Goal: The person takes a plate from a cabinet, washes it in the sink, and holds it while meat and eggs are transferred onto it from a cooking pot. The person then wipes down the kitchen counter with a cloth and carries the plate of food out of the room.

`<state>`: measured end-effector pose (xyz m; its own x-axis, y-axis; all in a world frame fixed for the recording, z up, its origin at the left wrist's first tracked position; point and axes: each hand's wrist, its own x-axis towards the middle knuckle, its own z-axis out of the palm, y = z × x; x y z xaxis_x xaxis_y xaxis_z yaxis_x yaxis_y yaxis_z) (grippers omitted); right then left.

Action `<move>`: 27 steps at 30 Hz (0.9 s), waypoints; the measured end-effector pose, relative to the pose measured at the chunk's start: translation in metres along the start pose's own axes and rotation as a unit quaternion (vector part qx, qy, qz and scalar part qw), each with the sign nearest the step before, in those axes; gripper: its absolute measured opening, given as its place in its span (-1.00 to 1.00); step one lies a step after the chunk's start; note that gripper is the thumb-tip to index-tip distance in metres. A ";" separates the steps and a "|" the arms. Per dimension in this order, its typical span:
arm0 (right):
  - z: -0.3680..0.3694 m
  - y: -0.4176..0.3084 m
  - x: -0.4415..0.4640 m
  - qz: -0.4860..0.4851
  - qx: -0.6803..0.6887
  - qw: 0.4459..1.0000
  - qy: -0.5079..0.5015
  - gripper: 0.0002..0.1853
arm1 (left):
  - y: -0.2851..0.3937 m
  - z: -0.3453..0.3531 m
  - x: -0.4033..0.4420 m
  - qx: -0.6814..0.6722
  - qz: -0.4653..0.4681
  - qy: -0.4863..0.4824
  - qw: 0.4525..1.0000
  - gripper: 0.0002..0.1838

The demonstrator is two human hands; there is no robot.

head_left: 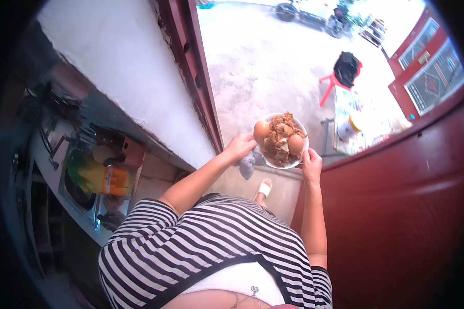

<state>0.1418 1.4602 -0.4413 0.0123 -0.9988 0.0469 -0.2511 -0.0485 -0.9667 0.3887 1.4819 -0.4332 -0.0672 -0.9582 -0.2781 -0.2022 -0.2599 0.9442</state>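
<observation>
A white plate or shallow bowl point(284, 166) is held up in front of me at a doorway, one hand on each side. Brown, crumbly-looking food point(282, 127) fills it, with one brown egg point(261, 129) at the left and another egg point(295, 144) at the right. My left hand point(241, 146) is closed on the dish's left edge. Below that hand hangs a crumpled grey cloth or bag point(247, 166); how it is held is hidden. My right hand point(311, 165) pinches the lower right rim.
A red door point(392, 221) stands to the right, and a door frame point(193, 67) rises at the left. Outside are a red stool point(331, 85) with a black item on it, a table point(340, 116) and a parked scooter point(314, 19). A sink counter point(62, 177) lies left.
</observation>
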 end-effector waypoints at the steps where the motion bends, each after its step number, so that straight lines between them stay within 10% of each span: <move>1: 0.002 -0.028 0.016 -0.003 -0.040 0.999 -0.009 -0.78 | 0.000 -0.001 0.018 -0.035 0.030 0.018 0.999 -0.82; 27: 0.134 0.033 0.442 0.070 0.071 0.978 -0.183 -0.77 | 0.026 -0.126 0.363 0.043 -0.059 0.227 0.971 -0.75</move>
<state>0.2684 1.0175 -0.4859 0.3399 -0.9273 -0.1568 -0.1382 0.1157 -0.9836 0.4827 1.1119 -0.4878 0.3951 -0.8814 -0.2589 -0.2653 -0.3793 0.8864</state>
